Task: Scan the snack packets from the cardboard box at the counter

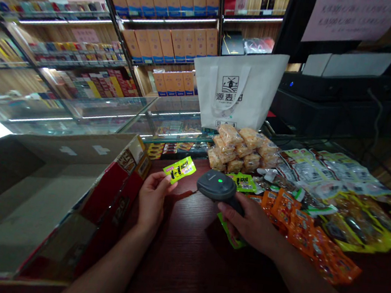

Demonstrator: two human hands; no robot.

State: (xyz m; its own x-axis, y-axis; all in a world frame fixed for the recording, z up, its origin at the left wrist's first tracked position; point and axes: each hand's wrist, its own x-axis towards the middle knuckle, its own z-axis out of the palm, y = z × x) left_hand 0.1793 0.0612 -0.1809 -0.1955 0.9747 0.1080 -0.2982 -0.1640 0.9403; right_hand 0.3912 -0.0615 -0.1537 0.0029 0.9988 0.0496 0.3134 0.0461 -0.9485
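Pinched at one end in my left hand [153,198] is a small bright green snack packet [179,169], its printed face up above the table. My right hand [252,221] wraps round the handle of a dark grey barcode scanner [216,185]; a green light shows on its top and its head points left toward the packet. Under the right hand lies another green packet, mostly hidden. One more green packet [244,182] rests just behind the scanner. Orange snack packets [301,224] lie in an overlapping row right of the right hand.
An open cardboard box [29,191] stands at left. Wrapped tan snacks [242,148] are piled before a white carrier bag [238,84]. Clear and yellow-edged packs [362,223] spread across the right. Behind are a glass counter [113,108], stocked shelves and a black machine [333,95] with cables.
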